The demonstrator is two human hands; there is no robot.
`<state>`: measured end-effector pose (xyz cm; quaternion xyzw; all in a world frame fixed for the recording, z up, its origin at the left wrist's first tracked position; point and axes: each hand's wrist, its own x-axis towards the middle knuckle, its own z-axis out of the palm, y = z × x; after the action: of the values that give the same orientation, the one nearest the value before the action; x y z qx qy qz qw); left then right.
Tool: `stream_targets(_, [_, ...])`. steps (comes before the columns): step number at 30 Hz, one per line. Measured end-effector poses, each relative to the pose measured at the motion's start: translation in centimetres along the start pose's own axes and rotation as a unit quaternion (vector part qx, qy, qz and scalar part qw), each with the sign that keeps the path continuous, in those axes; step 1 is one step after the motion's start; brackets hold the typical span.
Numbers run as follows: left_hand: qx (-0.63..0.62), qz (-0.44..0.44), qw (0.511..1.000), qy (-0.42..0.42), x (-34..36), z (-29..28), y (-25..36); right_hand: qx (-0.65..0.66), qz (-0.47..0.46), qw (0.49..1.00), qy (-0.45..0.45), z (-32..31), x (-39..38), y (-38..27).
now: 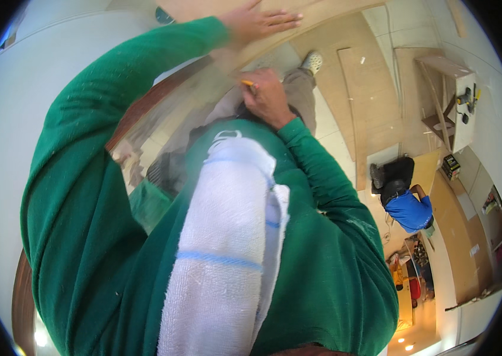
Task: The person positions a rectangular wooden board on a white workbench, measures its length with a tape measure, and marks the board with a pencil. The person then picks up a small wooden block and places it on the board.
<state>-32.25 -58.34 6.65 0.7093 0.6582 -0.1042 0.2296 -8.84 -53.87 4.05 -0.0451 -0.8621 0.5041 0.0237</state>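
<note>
My left hand (261,24) is stretched out at the top of the view, fingers extended over a pale wooden board (334,7). It seems to lie on the board's surface, though its wrist is blurred. Nearer my body, my right hand (268,98) is closed around a slim orange stick (247,83), pencil-like, with only one end showing. A white towel (221,237) with blue stripes hangs down the front of my green top.
Large wooden sheets (375,101) lie on the tiled floor to the right. Beyond them stands a wooden frame (455,113) with a yellow-and-black tool (467,99) on it. A person in a blue shirt (408,210) bends over farther right. A dark brown edge (144,110) runs beneath my left arm.
</note>
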Motion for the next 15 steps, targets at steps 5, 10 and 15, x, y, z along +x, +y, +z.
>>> stream_targets(5, [0.066,-0.015,0.998,0.014,0.0,-0.1,0.5,0.024,0.006,1.0,0.017,-2.0,0.9,0.9])
stream_targets(10, [0.038,-0.012,0.999,0.006,-0.1,0.0,0.4,0.005,0.036,0.997,0.07,-8.3,3.2,3.7])
stream_targets(15, [0.073,-0.011,0.997,0.029,-0.2,0.5,0.6,-0.013,0.15,0.985,0.083,-17.1,5.9,8.4])
